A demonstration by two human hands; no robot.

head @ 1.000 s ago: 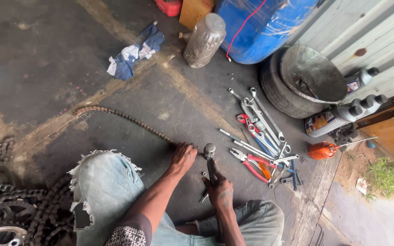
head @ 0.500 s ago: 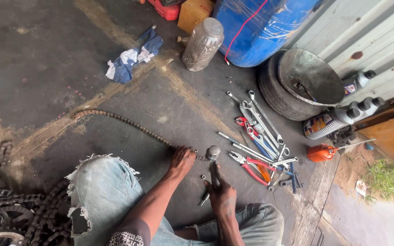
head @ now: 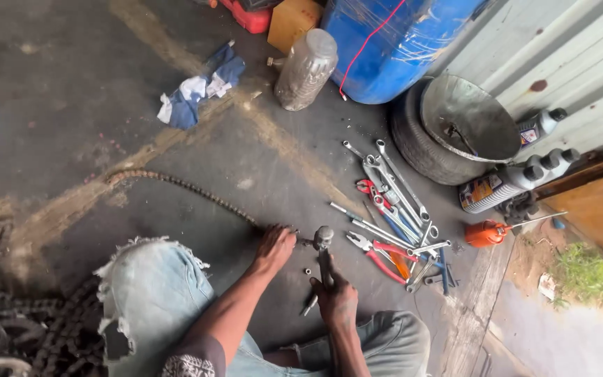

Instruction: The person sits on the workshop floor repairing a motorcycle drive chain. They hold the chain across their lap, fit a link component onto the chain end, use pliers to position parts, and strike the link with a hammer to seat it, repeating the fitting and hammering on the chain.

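As the hammer comes down: right hand [head: 338, 301] is gripping, fingers wrapped, the hammer [head: 324, 246] (head lower than a second ago).
Chain: left hand [head: 276, 246], fingers pressed together, is pinning the chain [head: 183, 185] on the concrete floor [head: 71, 105].
Alongside: spanners and pliers [head: 392, 209] are lying right.

Rough, stained concrete floor [head: 92, 84]. Dull, greasy metal chain [head: 176, 185]. Steel hammer [head: 324, 241], matt. Bright, smooth metal spanners [head: 392, 178]. Glossy red plastic on pliers [head: 385, 253]. Frayed denim shorts [head: 151, 293]. Crumpled cloth rag [head: 197, 91].
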